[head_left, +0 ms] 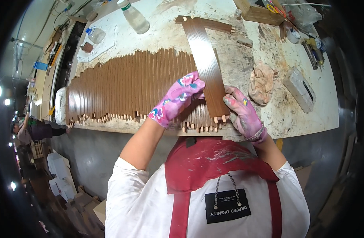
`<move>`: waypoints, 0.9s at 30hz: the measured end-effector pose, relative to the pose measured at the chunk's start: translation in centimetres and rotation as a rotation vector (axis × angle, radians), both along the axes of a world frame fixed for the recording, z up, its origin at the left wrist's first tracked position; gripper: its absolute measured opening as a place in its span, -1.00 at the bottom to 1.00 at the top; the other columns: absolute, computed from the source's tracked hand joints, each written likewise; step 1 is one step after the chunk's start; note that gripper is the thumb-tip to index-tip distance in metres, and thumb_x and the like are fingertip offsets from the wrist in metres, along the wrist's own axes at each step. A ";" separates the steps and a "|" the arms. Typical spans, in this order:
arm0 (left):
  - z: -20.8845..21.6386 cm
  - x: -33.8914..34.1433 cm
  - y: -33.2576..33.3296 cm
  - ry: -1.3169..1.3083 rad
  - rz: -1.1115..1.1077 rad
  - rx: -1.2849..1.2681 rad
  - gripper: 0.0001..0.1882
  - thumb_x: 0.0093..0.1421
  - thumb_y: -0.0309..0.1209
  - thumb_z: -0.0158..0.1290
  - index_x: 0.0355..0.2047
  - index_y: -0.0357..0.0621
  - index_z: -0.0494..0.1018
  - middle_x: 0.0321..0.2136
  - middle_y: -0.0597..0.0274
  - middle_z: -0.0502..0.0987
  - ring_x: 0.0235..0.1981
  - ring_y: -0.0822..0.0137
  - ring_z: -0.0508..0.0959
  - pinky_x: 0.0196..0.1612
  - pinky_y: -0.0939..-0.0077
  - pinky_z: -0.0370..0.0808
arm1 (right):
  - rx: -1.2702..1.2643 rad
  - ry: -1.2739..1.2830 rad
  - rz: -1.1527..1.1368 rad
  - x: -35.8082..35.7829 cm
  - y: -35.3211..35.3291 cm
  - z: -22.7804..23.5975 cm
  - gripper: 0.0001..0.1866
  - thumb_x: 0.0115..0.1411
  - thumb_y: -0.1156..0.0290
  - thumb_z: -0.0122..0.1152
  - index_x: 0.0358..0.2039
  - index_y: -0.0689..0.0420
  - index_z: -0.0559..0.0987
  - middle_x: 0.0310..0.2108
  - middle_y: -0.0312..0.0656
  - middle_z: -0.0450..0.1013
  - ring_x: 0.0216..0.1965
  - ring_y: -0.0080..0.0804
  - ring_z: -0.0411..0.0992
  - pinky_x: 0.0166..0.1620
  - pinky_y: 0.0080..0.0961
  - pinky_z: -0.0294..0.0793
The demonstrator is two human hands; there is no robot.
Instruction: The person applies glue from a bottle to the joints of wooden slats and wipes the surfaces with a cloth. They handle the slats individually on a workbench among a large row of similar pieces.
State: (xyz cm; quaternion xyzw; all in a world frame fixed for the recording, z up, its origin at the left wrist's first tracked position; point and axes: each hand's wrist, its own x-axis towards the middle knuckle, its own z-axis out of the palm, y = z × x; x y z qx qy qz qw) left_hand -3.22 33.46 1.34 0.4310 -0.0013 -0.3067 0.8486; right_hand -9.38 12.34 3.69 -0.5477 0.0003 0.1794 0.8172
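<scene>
A brown wooden slat (208, 59) with pale dowel pegs at its ends is tilted over the right end of a long row of similar slats (122, 85). The row's slats stand on edge, packed side by side, pegs showing along the near side. My left hand (178, 99), in a pink flowered glove, is closed at the held slat's left edge; its fingertips are partly hidden. On the opposite edge, near the pegged lower end, my gloved right hand (244, 113) grips with thumb and fingers. Another slat (217, 25) lies flat behind the held one's far end.
A crumpled cloth (262, 83) and a greyish block (300, 89) lie to the right on the stained white table (277, 51). Bottles (134, 18) stand at the back left. A wooden box (259, 12) sits at the back right. Another person (33, 129) is far left.
</scene>
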 end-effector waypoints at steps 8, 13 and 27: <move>2.1 0.1 6.2 0.020 0.060 -0.027 -0.68 0.14 -0.39 0.11 -0.09 -0.11 0.39 -0.31 0.42 0.48 -0.25 0.52 0.44 -0.16 0.55 0.34 | 0.146 0.268 0.031 1.7 7.5 -2.7 -0.63 0.28 0.23 -0.04 0.00 0.19 0.38 -0.19 -0.24 0.44 -0.25 -0.53 0.45 -0.36 -0.61 0.52; -1.2 0.7 15.1 0.020 0.102 -0.007 -0.66 0.13 -0.44 0.13 -0.09 -0.14 0.34 -0.32 0.41 0.46 -0.21 0.53 0.46 -0.12 0.62 0.38 | 0.497 0.312 0.138 2.3 17.3 -1.2 -0.51 0.35 0.06 -0.25 0.08 0.18 0.30 -0.10 0.06 0.43 -0.17 -0.10 0.49 -0.20 -0.24 0.58; -0.5 12.5 51.9 -0.302 0.781 0.876 -0.79 0.17 -0.30 0.07 -0.26 -0.14 0.55 -0.28 0.23 0.57 -0.28 0.45 0.50 -0.20 0.59 0.43 | 0.611 0.513 0.109 9.0 33.5 -1.5 -0.39 0.27 -0.18 -0.27 -0.06 0.13 0.38 -0.37 0.03 0.46 -0.46 -0.20 0.43 -0.47 -0.32 0.43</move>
